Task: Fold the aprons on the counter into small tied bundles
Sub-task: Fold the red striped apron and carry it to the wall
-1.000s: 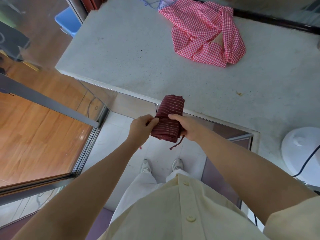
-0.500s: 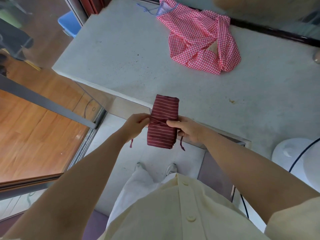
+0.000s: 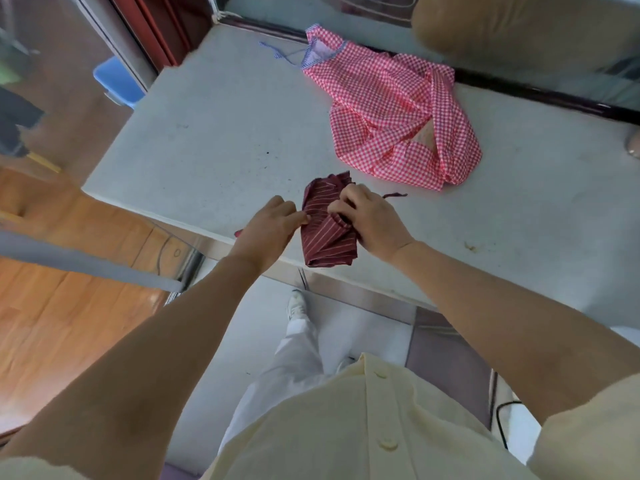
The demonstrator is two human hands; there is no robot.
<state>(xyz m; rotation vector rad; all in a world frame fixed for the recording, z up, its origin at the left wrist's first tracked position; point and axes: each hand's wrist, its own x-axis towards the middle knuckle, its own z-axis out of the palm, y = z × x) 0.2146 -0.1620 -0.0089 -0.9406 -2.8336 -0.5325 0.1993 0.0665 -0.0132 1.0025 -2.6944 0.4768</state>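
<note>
Left hand [image 3: 272,226] and right hand [image 3: 372,220] pinch the bundle [image 3: 329,240] between them, table's [image 3: 214,140] near edge; gingham apron [image 3: 388,112] beyond.

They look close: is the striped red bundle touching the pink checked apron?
Apart. The head view shows bare counter between the striped bundle and the pink checked apron.

The person wears a pale yellow shirt [image 3: 346,427] with short sleeves [image 3: 588,427] and matching round buttons [image 3: 388,444] down the front, over white trousers [image 3: 294,362]. One white shoe [image 3: 297,303], probably a trainer, shows below. The forearms are uncovered down to the left hand [image 3: 270,230] and right hand [image 3: 374,220].
</note>
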